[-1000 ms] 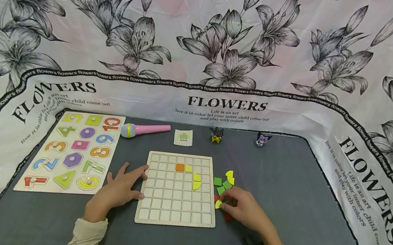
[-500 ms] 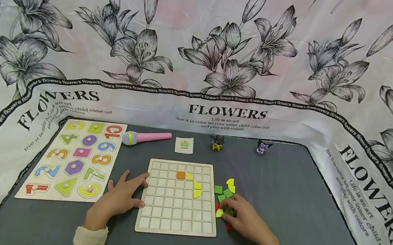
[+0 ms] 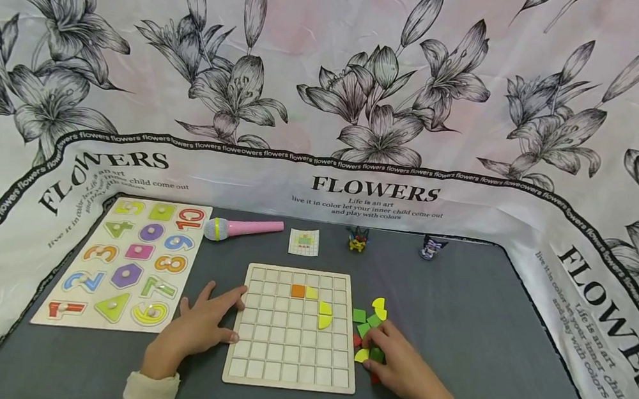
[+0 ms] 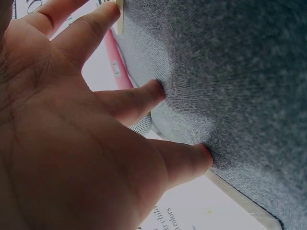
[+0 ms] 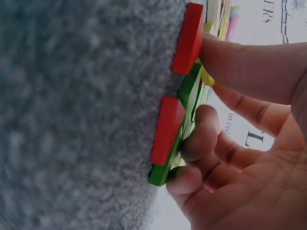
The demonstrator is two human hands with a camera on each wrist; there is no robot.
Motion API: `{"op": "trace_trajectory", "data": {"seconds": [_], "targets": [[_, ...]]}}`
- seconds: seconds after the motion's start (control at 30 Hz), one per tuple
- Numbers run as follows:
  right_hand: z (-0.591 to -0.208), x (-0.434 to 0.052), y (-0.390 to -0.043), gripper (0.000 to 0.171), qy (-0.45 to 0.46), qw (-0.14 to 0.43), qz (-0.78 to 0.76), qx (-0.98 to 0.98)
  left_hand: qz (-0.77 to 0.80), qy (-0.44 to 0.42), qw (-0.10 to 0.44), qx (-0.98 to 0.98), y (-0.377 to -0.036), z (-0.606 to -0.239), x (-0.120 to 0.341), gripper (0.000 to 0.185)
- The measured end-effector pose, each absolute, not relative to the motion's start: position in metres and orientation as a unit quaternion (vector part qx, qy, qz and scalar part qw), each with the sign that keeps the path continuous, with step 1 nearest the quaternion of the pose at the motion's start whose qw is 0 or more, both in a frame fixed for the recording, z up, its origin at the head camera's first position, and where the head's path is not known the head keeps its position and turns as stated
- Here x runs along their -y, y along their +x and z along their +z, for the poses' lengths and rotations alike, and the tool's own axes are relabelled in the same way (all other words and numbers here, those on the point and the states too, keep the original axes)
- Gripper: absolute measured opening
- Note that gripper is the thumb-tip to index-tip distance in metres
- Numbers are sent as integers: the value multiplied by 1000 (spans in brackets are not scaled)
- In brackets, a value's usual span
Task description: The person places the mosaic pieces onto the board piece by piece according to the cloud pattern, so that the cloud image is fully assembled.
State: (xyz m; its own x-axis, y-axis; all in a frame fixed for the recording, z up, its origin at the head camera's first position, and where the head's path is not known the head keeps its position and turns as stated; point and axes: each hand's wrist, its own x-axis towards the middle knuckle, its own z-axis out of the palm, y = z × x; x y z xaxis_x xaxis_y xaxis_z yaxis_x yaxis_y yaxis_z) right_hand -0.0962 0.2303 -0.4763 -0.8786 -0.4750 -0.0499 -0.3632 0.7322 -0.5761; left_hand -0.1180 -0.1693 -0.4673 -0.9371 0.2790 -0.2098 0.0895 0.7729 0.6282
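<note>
My left hand (image 3: 197, 326) has its fingers spread, with fingertips and thumb at the left edge of a wooden grid board (image 3: 272, 352). On the board sit an orange square (image 3: 298, 291), a yellow piece (image 3: 312, 292) beside it, and two yellow quarter-round pieces (image 3: 324, 315) lower right. Right of the board my right hand (image 3: 407, 368) reaches over a small heap of tiles, thumb and index apart. A yellow tile (image 3: 361, 356) lies by those fingertips. In the right wrist view the thumb overlaps a red tile (image 5: 188, 40), and bent fingers rest against a green tile (image 5: 160, 175).
Green squares (image 3: 359, 316) and yellow quarter-rounds (image 3: 380, 303) lie above the right hand. A number-and-shape puzzle board (image 3: 126, 277) stands at left. Along the back are a pink toy microphone (image 3: 253, 226), a pattern card (image 3: 304, 242) and two small figurines (image 3: 358, 240).
The camera view has tilted up, so everything sits lower in the picture. My right thumb and index have spread a little apart over the tiles. The left hand stays at the board's edge.
</note>
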Motion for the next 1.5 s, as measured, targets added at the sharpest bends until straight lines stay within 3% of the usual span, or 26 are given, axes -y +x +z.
{"op": "trace_trajectory", "data": {"seconds": [0.3, 0.47, 0.73, 0.97, 1.2, 1.5], "targets": [[-477, -230, -94, 26, -240, 97, -298, -919, 321, 99, 146, -931, -116, -471, 170, 76], [-476, -228, -96, 25, -244, 89, -311, -914, 319, 99, 144, -932, -116, -471, 171, 69], [-471, -219, -104, 12, -253, 59, -376, -890, 320, 92, 147, -931, -113, -471, 173, 70], [-465, -195, -127, 10, -282, 26, -379, -881, 320, 99, 143, -931, -114, -470, 176, 75], [-462, -152, -157, 8, -327, 35, -369, -870, 315, 99, 142, -933, -117, -470, 176, 60], [-460, -104, -192, 8, -340, 57, -348, -872, 324, 101, 138, -931, -119, -470, 171, 64]]}}
